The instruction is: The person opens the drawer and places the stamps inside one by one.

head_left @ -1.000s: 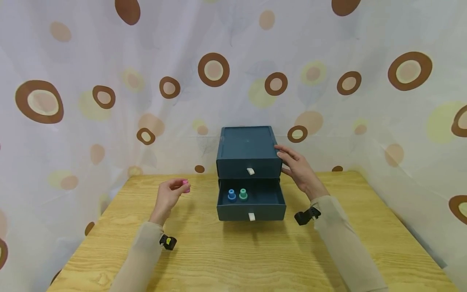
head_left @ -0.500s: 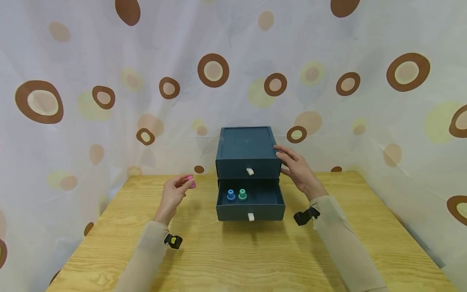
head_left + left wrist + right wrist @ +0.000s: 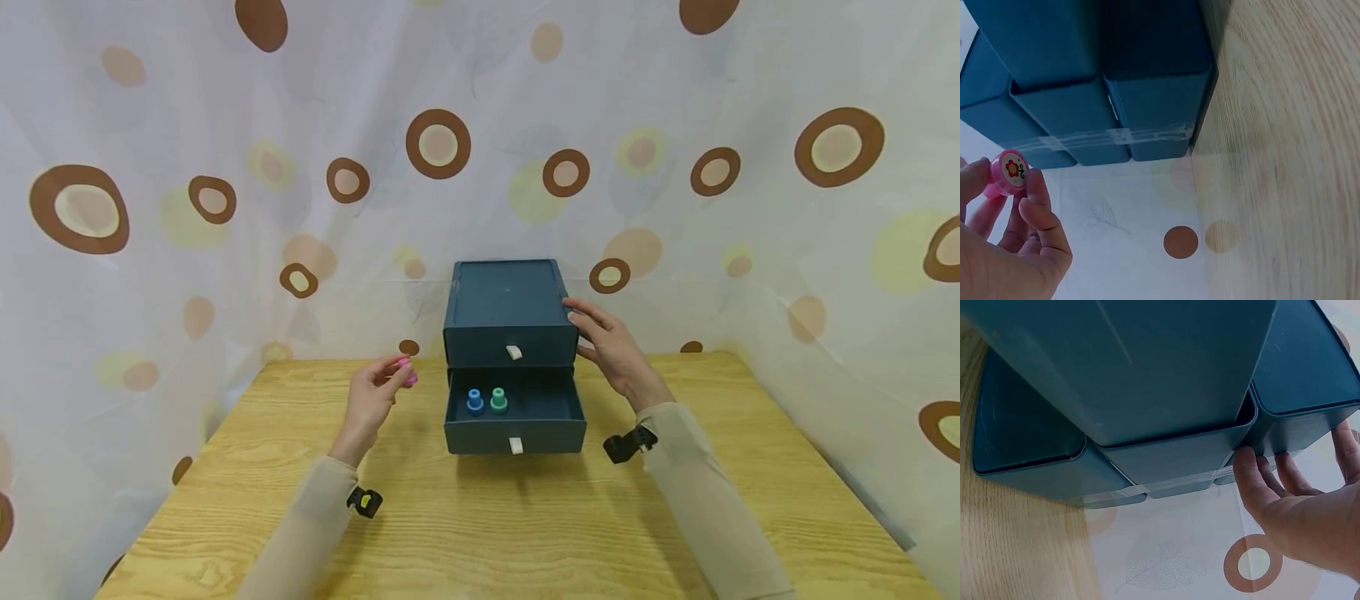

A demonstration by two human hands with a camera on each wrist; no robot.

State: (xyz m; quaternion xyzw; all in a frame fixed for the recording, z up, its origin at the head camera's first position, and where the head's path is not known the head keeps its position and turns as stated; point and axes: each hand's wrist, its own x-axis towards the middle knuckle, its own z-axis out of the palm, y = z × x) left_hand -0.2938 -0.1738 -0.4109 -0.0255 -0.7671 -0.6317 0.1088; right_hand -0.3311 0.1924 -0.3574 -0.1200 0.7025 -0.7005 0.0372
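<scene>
My left hand pinches a small pink toy stamp between thumb and fingers; a red flower picture shows on its round end. It is held up to the left of a dark blue drawer cabinet. One drawer stands pulled out, with a blue stamp and a green stamp upright at its left side. My right hand rests its extended, spread fingertips against the right side of the cabinet's upper part.
The upper drawer with its white pull tab is pushed in. Clear tape runs along the cabinet's side. A wooden table lies beneath, and a patterned curtain hangs behind and at both sides.
My left hand has moved right toward the cabinet with the pink stamp, rising slightly. My right hand stays at the cabinet's side. The drawer and the two stamps in it have not moved.
</scene>
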